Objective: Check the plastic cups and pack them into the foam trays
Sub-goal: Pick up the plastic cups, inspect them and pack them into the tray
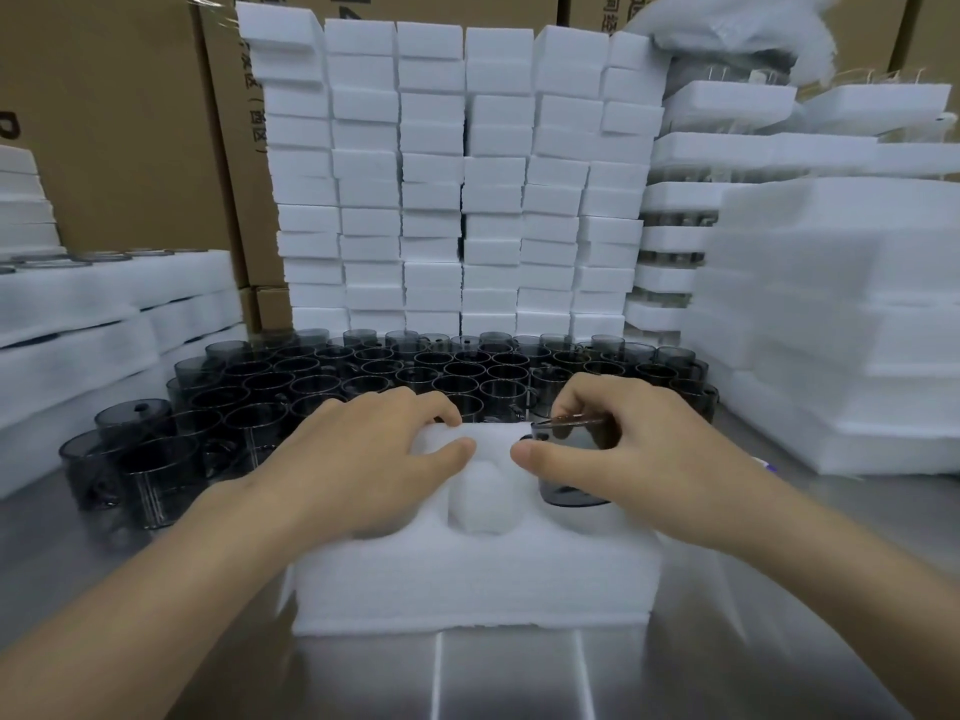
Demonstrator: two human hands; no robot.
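As the head view shows, your right hand [639, 449] grips a smoky plastic cup [571, 493] between thumb and curled fingers [587, 402]. The cup stands in the right pocket of the foam tray [467, 579] on the steel desk [519, 678]. Your left hand [374, 454] rests on the tray's left side, fingers loosely bent. Loose cups [415, 368] stand just behind the tray, before foam stacks [467, 174].

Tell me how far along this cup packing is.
Done: filled trays are stacked at the right. In hand: the right hand holds a smoky cup in the right pocket of the front foam tray; the left hand rests on it. Left: dozens of loose cups behind, plus stacked empty trays.
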